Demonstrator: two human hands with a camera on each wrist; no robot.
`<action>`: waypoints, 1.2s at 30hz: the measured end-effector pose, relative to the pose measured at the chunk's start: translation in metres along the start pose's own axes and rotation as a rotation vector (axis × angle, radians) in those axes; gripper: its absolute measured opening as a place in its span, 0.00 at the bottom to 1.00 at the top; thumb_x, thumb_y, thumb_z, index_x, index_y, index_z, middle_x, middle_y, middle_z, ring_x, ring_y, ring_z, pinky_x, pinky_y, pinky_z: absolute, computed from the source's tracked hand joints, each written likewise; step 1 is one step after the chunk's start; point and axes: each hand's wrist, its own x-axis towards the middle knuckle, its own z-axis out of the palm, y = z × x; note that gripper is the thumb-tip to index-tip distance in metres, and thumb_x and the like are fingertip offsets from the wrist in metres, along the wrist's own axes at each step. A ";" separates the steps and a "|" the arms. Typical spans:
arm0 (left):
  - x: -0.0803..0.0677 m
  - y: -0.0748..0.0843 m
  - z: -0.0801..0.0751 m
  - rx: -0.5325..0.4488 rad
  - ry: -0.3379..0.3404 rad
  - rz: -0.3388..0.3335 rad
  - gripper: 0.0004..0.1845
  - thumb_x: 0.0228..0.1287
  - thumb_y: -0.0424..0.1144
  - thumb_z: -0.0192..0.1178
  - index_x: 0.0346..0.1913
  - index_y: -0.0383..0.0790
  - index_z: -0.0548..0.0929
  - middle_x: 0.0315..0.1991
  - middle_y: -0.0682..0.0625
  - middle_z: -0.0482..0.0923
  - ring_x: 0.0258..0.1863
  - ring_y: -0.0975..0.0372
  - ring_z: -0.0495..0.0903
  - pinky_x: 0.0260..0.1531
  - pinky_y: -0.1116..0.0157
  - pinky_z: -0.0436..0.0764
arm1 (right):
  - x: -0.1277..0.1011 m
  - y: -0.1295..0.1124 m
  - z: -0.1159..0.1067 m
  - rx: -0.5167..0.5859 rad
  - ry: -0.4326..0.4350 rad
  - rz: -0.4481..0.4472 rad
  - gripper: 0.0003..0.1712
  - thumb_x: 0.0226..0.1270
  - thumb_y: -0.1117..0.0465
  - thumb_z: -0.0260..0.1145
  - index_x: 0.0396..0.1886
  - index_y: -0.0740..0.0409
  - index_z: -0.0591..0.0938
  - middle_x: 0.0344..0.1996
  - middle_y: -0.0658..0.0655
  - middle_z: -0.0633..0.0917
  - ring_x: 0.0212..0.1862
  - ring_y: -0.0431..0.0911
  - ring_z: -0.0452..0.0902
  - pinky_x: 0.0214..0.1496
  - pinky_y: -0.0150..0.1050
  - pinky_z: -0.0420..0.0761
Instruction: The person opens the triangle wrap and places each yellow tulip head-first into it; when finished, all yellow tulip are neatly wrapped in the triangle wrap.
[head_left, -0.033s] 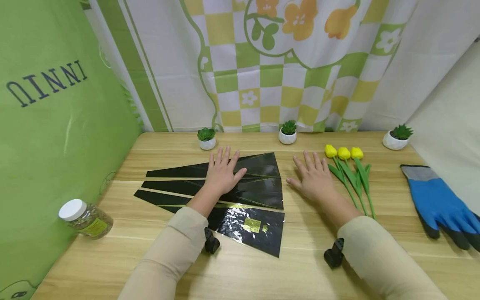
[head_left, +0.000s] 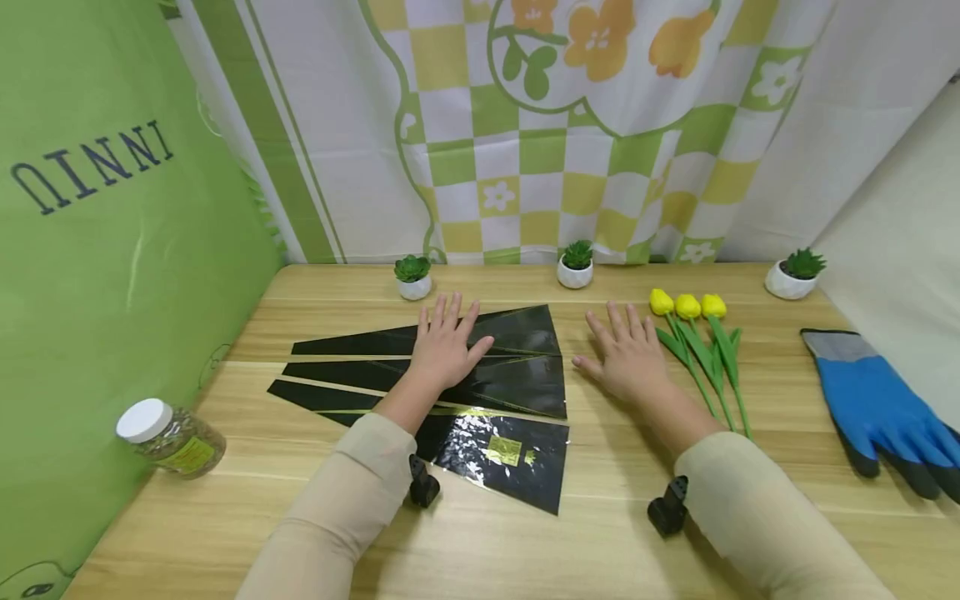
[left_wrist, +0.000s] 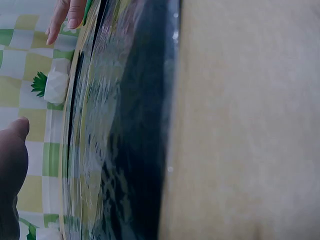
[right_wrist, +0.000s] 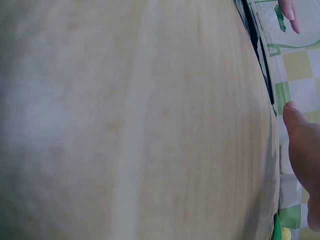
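My left hand (head_left: 444,350) is spread with straight fingers, palm down, over the top and middle of three glossy black tapered sleeves (head_left: 525,387), which look like plastic flower wraps with gold trim. They lie fanned side by side, narrow ends to the left; the nearest sleeve (head_left: 450,442) carries a gold label and is partly covered by my forearm. My right hand (head_left: 628,357), also spread and holding nothing, is between the sleeves and three yellow tulips (head_left: 688,307) with green stems. In the left wrist view, my left thumb (left_wrist: 15,150) shows beyond the sleeves' edge.
Three small succulents in white pots, left (head_left: 414,279), middle (head_left: 576,265) and right (head_left: 797,275), line the table's back edge before a checkered curtain (head_left: 540,192). A white-lidded jar (head_left: 176,442) stands at the left edge. A blue work glove (head_left: 870,392) lies at the right.
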 end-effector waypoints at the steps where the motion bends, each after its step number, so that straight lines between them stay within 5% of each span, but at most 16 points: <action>1: 0.000 0.000 0.000 -0.001 0.002 0.002 0.38 0.74 0.67 0.33 0.79 0.57 0.41 0.81 0.48 0.30 0.80 0.51 0.29 0.77 0.46 0.33 | 0.000 0.000 0.000 -0.002 0.001 0.000 0.48 0.72 0.32 0.48 0.80 0.51 0.46 0.78 0.68 0.40 0.77 0.68 0.30 0.76 0.66 0.34; 10: 0.004 0.002 0.005 -0.010 0.012 0.016 0.38 0.73 0.67 0.33 0.79 0.56 0.42 0.81 0.47 0.32 0.80 0.51 0.30 0.77 0.45 0.34 | -0.003 0.004 -0.001 -0.001 0.021 0.007 0.47 0.72 0.34 0.49 0.80 0.52 0.49 0.78 0.69 0.42 0.77 0.68 0.33 0.77 0.66 0.36; 16: 0.007 0.008 0.008 -0.146 0.088 0.051 0.34 0.76 0.59 0.42 0.77 0.46 0.57 0.79 0.44 0.50 0.79 0.49 0.47 0.77 0.46 0.50 | -0.020 0.010 -0.019 0.134 0.092 0.007 0.37 0.76 0.45 0.53 0.74 0.62 0.61 0.72 0.74 0.59 0.72 0.69 0.55 0.74 0.66 0.55; 22: 0.015 0.022 0.012 -0.334 0.160 0.082 0.23 0.75 0.47 0.51 0.66 0.41 0.76 0.68 0.43 0.70 0.69 0.49 0.67 0.69 0.50 0.69 | -0.046 0.038 -0.035 0.320 0.078 0.048 0.31 0.78 0.49 0.51 0.68 0.69 0.68 0.64 0.75 0.71 0.66 0.70 0.65 0.66 0.66 0.66; 29: 0.034 0.041 0.018 -0.491 0.158 0.078 0.18 0.74 0.45 0.54 0.60 0.41 0.81 0.64 0.43 0.74 0.66 0.50 0.70 0.65 0.52 0.73 | -0.078 0.080 -0.041 0.410 0.036 0.129 0.31 0.78 0.47 0.50 0.63 0.70 0.73 0.56 0.75 0.77 0.56 0.68 0.74 0.49 0.62 0.77; 36: 0.052 0.052 0.024 -0.498 0.123 0.062 0.18 0.74 0.45 0.54 0.60 0.43 0.81 0.64 0.44 0.74 0.66 0.51 0.70 0.65 0.53 0.73 | -0.108 0.111 -0.036 0.408 -0.027 0.221 0.33 0.77 0.44 0.51 0.60 0.71 0.74 0.52 0.75 0.79 0.52 0.67 0.75 0.44 0.55 0.79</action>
